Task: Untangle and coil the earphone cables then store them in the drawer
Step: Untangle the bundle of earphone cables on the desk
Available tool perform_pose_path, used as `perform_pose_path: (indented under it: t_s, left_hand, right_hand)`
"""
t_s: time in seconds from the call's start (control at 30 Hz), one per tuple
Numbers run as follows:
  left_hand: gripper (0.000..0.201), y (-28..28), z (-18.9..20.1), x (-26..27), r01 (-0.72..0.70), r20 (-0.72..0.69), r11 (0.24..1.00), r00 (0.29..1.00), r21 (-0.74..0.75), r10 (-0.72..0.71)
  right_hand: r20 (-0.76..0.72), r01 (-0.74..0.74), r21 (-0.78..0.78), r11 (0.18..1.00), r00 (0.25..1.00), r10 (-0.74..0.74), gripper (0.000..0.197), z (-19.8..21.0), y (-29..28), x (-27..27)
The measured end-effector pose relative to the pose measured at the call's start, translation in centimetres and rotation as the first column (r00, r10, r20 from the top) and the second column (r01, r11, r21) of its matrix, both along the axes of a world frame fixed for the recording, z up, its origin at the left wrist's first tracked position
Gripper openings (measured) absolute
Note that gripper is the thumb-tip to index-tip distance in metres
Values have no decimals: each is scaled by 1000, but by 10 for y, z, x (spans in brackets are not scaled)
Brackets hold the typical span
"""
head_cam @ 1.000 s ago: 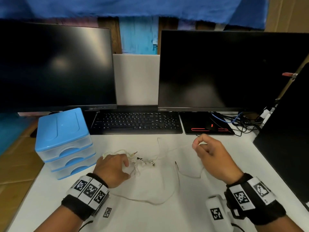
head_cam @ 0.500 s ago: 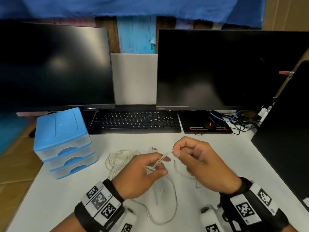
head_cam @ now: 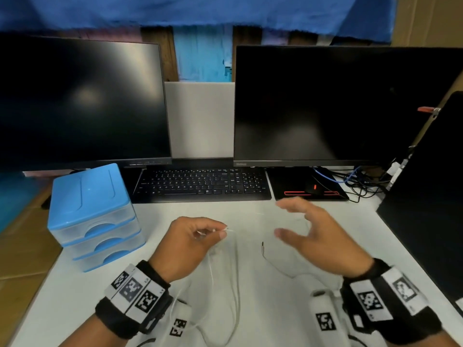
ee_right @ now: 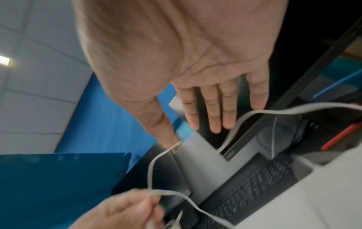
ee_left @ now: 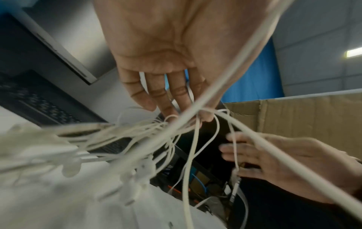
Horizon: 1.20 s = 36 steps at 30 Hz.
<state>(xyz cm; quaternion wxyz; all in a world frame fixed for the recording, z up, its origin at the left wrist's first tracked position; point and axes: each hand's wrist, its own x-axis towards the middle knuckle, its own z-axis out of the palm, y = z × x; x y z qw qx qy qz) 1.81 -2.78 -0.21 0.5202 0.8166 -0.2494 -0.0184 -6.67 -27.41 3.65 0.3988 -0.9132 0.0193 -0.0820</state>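
Two dark monitors, one on the left (head_cam: 80,103) and one on the right (head_cam: 333,106), stood at the back of my white desk (head_cam: 250,211). A black keyboard (head_cam: 203,184) lay in front of them, with a black mouse pad (head_cam: 295,186) just beside it and tangled computer leads (head_cam: 360,181) further right.

White desk (head_cam: 250,321) carries all items. Blue-topped three-drawer plastic organiser (head_cam: 92,216) at desk's left edge. Black keyboard (head_cam: 203,184) behind desk centre, right of organiser; black mouse pad with red trim (head_cam: 288,186) to keyboard's right. Two black monitors behind: left monitor (head_cam: 80,103) over organiser, right monitor (head_cam: 338,106) over mouse pad. Left hand (head_cam: 188,244) and right hand (head_cam: 318,236) above desk in front of keyboard. Thin white earphone cables (head_cam: 225,284) hang from left hand onto desk between both wrists; metal jack plug (head_cam: 262,245) lies between hands
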Motion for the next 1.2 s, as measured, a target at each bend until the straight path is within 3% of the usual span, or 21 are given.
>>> perform_pose_path:
  t_s: [0.07,0.13,0.2,0.27,0.37,0.53,0.67,0.8,1.07,1.13,1.2]
  left_hand:
    - [11,-7,5,-13,86,11,996,996,26,-86]
    - [13,-12,8,-22,133,23,990,991,42,-134]
    - [13,-14,8,-26,130,3,991,992,31,-130]
    - [14,-12,8,-26,116,-53,993,992,-8,-116]
    - [18,-9,10,-21,94,-167,993,980,-78,-106]
    - [22,5,11,-1,-109,-244,990,966,-86,85]
    - [22,18,10,14,-221,-279,975,938,-26,206]
    - [31,29,8,28,-366,-365,928,876,-74,317]
    - [23,63,-11,55,-586,-454,804,746,-99,488]
    - [25,63,-13,55,-597,-433,797,743,-86,510]
    - [29,57,-16,52,-553,-366,832,783,-39,503]
  right_hand:
    - [37,-98,-60,993,994,101,58,-9,20,-2]
    - [3,-161,-60,985,987,161,60,-16,37,-4]
    - [-62,-181,32,983,981,182,40,-21,44,-5]
    - [-33,-164,175,971,985,172,9,-22,44,-4]
    - [24,-140,286,948,990,139,15,-20,38,-1]
    - [159,-106,406,908,986,45,14,-4,25,1]
    - [268,47,573,818,932,-242,13,4,11,3]
    - [267,172,657,734,857,-440,16,7,3,6]
    - [242,186,789,586,782,-574,23,19,-8,3]
    - [244,160,793,587,801,-547,21,21,-10,3]
    - [243,115,752,649,867,-435,18,22,-8,2]
